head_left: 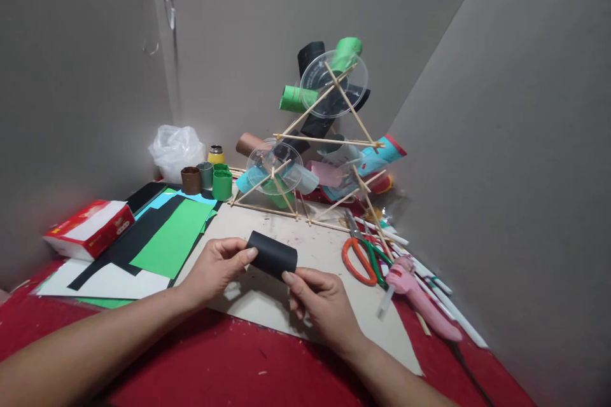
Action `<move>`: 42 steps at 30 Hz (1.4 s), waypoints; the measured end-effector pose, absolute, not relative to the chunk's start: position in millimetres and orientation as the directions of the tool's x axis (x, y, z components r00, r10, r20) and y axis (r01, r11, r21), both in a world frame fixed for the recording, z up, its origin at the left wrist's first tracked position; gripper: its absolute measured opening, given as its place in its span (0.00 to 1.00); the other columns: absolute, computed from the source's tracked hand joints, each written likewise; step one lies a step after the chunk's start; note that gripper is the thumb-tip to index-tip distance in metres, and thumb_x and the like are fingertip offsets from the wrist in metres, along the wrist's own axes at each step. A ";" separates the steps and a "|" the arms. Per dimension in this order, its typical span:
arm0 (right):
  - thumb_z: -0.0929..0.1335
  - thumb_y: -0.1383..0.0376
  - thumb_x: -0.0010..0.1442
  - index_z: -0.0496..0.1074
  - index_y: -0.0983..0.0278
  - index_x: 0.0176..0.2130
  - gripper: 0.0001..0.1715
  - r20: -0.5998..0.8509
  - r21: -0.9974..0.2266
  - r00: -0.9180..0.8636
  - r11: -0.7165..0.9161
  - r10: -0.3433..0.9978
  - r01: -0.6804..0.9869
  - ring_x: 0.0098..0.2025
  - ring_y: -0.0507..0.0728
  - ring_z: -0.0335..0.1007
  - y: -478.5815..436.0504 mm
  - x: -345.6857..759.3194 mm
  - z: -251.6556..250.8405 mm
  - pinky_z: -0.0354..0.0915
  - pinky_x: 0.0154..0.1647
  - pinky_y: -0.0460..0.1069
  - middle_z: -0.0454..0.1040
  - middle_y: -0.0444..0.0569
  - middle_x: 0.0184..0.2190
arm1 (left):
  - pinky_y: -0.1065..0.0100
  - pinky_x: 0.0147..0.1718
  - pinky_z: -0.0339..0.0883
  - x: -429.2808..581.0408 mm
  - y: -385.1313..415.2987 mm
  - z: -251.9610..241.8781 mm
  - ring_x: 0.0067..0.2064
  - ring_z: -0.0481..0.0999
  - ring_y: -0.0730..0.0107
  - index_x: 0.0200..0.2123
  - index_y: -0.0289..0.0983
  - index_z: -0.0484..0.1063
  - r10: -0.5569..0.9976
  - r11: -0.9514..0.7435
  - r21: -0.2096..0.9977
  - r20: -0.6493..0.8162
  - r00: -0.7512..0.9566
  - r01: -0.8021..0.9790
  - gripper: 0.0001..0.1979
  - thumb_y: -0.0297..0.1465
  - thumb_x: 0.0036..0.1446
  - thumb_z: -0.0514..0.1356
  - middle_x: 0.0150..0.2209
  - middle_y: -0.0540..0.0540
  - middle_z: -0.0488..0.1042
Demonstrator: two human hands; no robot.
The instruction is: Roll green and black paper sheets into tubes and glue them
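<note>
A black paper tube (273, 255) is held in the air over a pale board (377, 337), tilted slightly down to the right. My left hand (220, 267) pinches its left end between thumb and fingers. At the other end, my right hand (321, 297) grips the lower right edge the same way. Behind the tube stand wheel models made of clear plastic discs (275, 167), wooden sticks (329, 140) and coloured paper tubes, among them a green tube (296, 99). The inside of the black tube is hidden.
Green paper (170, 238), black and white sheets and a red box (90, 226) lie left. Cut tubes (222, 186), a yellow bottle (216, 154) and a plastic bag (176, 151) stand behind. On the right are orange-handled scissors (357, 262), a pink glue gun (422, 300) with cord, and white rods (458, 318).
</note>
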State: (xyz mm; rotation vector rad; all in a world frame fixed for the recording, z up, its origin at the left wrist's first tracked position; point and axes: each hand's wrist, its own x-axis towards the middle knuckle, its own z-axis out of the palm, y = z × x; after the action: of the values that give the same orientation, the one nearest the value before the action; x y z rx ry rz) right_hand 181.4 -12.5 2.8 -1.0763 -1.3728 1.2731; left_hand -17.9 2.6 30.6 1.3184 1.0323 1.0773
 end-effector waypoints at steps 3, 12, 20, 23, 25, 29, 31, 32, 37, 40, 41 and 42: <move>0.73 0.49 0.51 0.75 0.66 0.29 0.22 0.054 -0.994 -0.105 0.043 0.993 -0.104 0.13 0.47 0.56 -8.6 183.5 0.3 0.53 0.13 0.42 0.67 0.41 0.13 | 0.73 0.28 0.59 -18.0 0.9 31.8 0.26 0.65 0.75 0.28 0.33 0.76 0.975 -0.069 0.998 0.064 0.214 0.012 0.15 0.41 0.52 0.65 0.23 0.50 0.71; 0.74 0.52 0.51 0.74 0.66 0.24 0.20 0.052 -0.994 -0.143 0.038 0.988 -0.101 0.11 0.45 0.53 -7.3 184.9 -6.1 0.48 0.12 0.41 0.66 0.40 0.11 | 0.70 0.33 0.66 -16.2 2.7 26.8 0.31 0.71 0.70 0.40 0.34 0.78 0.912 -0.021 0.998 0.041 0.408 -0.052 0.18 0.43 0.57 0.60 0.32 0.45 0.76; 0.71 0.51 0.55 0.68 0.66 0.17 0.26 0.006 -0.965 -0.168 -0.038 0.986 -0.260 0.12 0.44 0.51 -2.6 185.4 -3.5 0.47 0.13 0.41 0.65 0.40 0.11 | 0.69 0.39 0.66 -14.4 -3.2 30.0 0.36 0.72 0.68 0.43 0.35 0.78 0.883 -0.102 0.994 0.110 0.456 -0.041 0.16 0.40 0.60 0.59 0.35 0.45 0.78; 0.73 0.52 0.53 0.69 0.66 0.18 0.23 -0.018 -0.965 -0.165 -0.060 0.986 -0.254 0.11 0.44 0.50 -2.6 185.4 -3.1 0.46 0.13 0.41 0.65 0.39 0.10 | 0.68 0.41 0.66 -13.6 -3.3 29.4 0.38 0.73 0.66 0.45 0.35 0.77 0.876 -0.057 0.998 0.069 0.478 -0.039 0.17 0.40 0.59 0.60 0.37 0.44 0.78; 0.73 0.52 0.52 0.69 0.66 0.18 0.23 -0.023 -0.973 -0.181 -0.064 0.983 -0.223 0.11 0.44 0.51 -4.4 185.0 -3.1 0.47 0.12 0.41 0.64 0.39 0.10 | 0.69 0.39 0.66 -14.1 -1.4 28.2 0.37 0.73 0.66 0.45 0.36 0.76 0.874 -0.030 0.998 0.050 0.484 -0.048 0.17 0.41 0.58 0.60 0.37 0.45 0.77; 0.72 0.50 0.53 0.68 0.66 0.16 0.26 -0.047 -0.966 -0.219 -0.100 0.975 -0.239 0.10 0.45 0.50 -6.2 183.5 -3.3 0.48 0.11 0.41 0.63 0.39 0.09 | 0.72 0.35 0.65 -15.7 1.4 24.7 0.33 0.71 0.72 0.44 0.37 0.77 0.886 -0.053 0.998 0.061 0.460 -0.030 0.15 0.40 0.60 0.58 0.34 0.47 0.77; 0.71 0.50 0.55 0.67 0.66 0.16 0.28 -0.067 -0.942 -0.230 -0.137 0.971 -0.306 0.11 0.44 0.49 -4.9 183.1 -3.3 0.48 0.12 0.41 0.62 0.39 0.09 | 0.72 0.35 0.64 -15.4 0.7 23.5 0.33 0.71 0.71 0.44 0.37 0.77 0.883 -0.064 0.998 0.062 0.466 -0.013 0.15 0.39 0.61 0.58 0.34 0.47 0.77; 0.71 0.50 0.55 0.67 0.66 0.16 0.28 -0.078 -0.928 -0.236 -0.157 0.969 -0.338 0.11 0.44 0.49 -4.0 183.0 -3.3 0.47 0.12 0.40 0.61 0.39 0.08 | 0.71 0.36 0.65 -14.8 -0.1 23.2 0.34 0.71 0.71 0.45 0.37 0.77 0.876 -0.066 0.998 0.062 0.478 -0.008 0.15 0.39 0.61 0.58 0.34 0.46 0.77; 0.73 0.54 0.53 0.67 0.66 0.19 0.23 -0.110 -0.892 -0.258 -0.209 0.960 -0.401 0.11 0.43 0.46 -2.1 182.7 -3.6 0.47 0.13 0.40 0.61 0.36 0.09 | 0.68 0.42 0.66 -11.9 -4.6 28.3 0.40 0.73 0.67 0.47 0.37 0.76 0.854 -0.094 0.995 0.073 0.515 0.014 0.15 0.37 0.61 0.57 0.39 0.45 0.78; 0.73 0.54 0.54 0.67 0.65 0.20 0.22 -0.097 -0.887 -0.261 -0.203 0.960 -0.414 0.10 0.43 0.46 -1.7 182.8 -3.9 0.46 0.12 0.40 0.60 0.36 0.09 | 0.68 0.41 0.67 -14.9 -5.3 36.2 0.39 0.74 0.66 0.43 0.36 0.78 0.872 -0.176 0.981 0.115 0.476 0.085 0.14 0.36 0.62 0.57 0.38 0.45 0.79; 0.72 0.54 0.55 0.69 0.66 0.22 0.21 -0.094 -0.885 -0.250 -0.196 0.964 -0.422 0.10 0.44 0.47 -1.2 183.1 -3.9 0.46 0.12 0.40 0.61 0.36 0.09 | 0.69 0.39 0.67 -17.1 -4.6 38.5 0.37 0.75 0.67 0.41 0.35 0.78 0.884 -0.234 0.961 0.149 0.443 0.144 0.13 0.36 0.62 0.56 0.36 0.45 0.79; 0.71 0.53 0.56 0.72 0.66 0.25 0.19 -0.089 -0.884 -0.230 -0.184 0.969 -0.430 0.11 0.44 0.47 -0.4 183.6 -3.9 0.46 0.12 0.40 0.62 0.36 0.10 | 0.70 0.36 0.67 -19.9 -3.4 39.9 0.34 0.75 0.68 0.38 0.35 0.79 0.894 -0.309 0.925 0.203 0.399 0.223 0.13 0.35 0.62 0.57 0.34 0.46 0.79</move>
State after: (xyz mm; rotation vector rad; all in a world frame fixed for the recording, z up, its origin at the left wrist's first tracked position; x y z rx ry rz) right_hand 183.6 -0.4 -3.9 -0.8461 -0.9217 1.6466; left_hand -19.9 -3.4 39.9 1.7710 0.9742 0.9525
